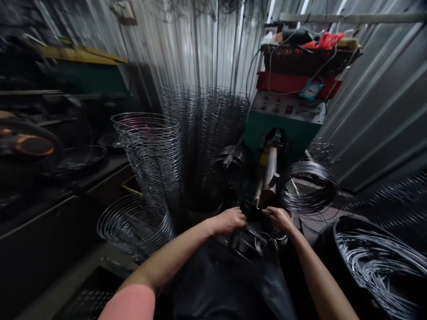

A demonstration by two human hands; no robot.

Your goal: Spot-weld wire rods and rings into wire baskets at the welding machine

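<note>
My left hand [230, 221] is closed, knuckles up, just left of the lower tip of a machine's metal rod [271, 162]. What its fingers grip is dark and I cannot make it out. On the other side of that tip, my right hand [280, 218] pinches a thin metal wire [259, 208] that reaches in toward the rod. Below and between the hands lie small wire rings [262, 243], above my dark apron [230, 284]. The green machine [283, 126] with a switch panel stands straight ahead.
Tall stacks of wire rings [150, 151] rise at left, with a leaning stack [133, 226] below. Wire coils [310, 184] hang right of the machine. A dark tub [340, 253] of loose wire is at lower right. A basket [300, 58] and a small clock [312, 90] sit above.
</note>
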